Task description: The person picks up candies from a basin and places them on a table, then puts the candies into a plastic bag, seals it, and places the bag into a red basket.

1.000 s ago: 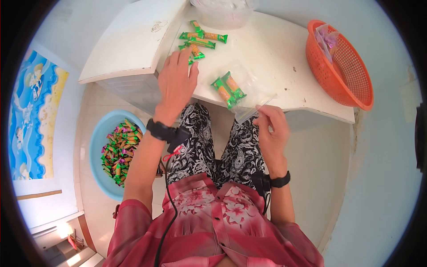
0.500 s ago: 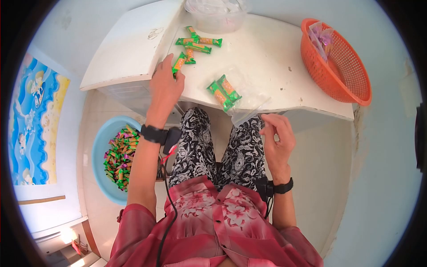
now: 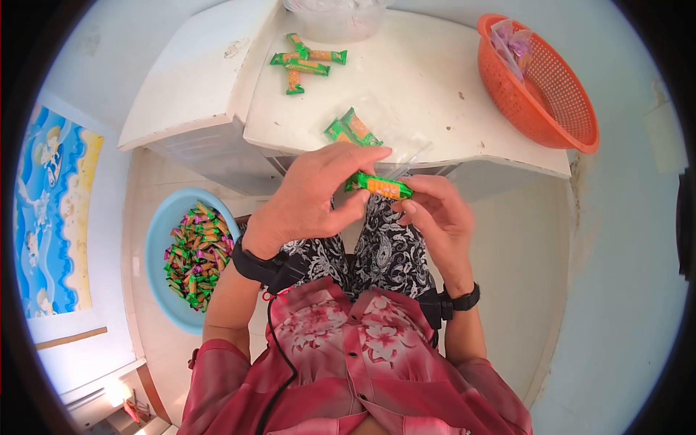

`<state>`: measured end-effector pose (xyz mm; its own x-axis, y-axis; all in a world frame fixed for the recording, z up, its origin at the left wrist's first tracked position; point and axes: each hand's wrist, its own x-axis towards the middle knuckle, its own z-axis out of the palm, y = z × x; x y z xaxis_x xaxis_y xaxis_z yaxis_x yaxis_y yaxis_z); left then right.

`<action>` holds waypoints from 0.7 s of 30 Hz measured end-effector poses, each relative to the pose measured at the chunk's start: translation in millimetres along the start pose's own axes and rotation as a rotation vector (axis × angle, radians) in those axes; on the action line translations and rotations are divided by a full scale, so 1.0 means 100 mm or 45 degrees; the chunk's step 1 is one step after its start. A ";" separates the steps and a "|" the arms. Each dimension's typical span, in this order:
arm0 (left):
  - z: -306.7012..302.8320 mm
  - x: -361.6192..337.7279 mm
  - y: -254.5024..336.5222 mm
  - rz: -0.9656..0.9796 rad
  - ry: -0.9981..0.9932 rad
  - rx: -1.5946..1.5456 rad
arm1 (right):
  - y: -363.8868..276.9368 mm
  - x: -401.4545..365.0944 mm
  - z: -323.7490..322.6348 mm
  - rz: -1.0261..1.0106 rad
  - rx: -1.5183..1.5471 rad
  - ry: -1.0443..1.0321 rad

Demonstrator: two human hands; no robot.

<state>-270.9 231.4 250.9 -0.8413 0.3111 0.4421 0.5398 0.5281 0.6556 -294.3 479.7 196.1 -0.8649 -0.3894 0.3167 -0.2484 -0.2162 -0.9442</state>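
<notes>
My left hand (image 3: 315,192) pinches a green and orange wrapped candy bar (image 3: 380,186) at its left end, just below the table's front edge. My right hand (image 3: 435,214) touches the bar's right end and holds the mouth of a clear plastic bag (image 3: 395,141) that lies on the white table (image 3: 428,87). Two more candy bars (image 3: 348,130) show inside the bag. Several loose candy bars (image 3: 303,59) lie at the table's far left.
An orange basket (image 3: 551,94) with some packed bags stands at the table's right. A blue basin (image 3: 190,255) full of wrapped candies sits on the floor at my left. A clear plastic container (image 3: 333,18) is at the table's back edge.
My left hand picked one candy bar from the loose pile and carried it back and right to the bag's mouth. My right hand rose to meet it.
</notes>
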 end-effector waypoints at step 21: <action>0.62 0.23 -0.08 0.058 0.193 0.871 | 0.26 -0.24 -0.31 -0.035 -0.363 0.571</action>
<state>-296.5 283.6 218.3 -0.7782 0.2572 0.5730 0.3925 0.9113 0.1241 -293.2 511.8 161.4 -0.9425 0.0478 0.3309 -0.3282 0.0552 -0.9430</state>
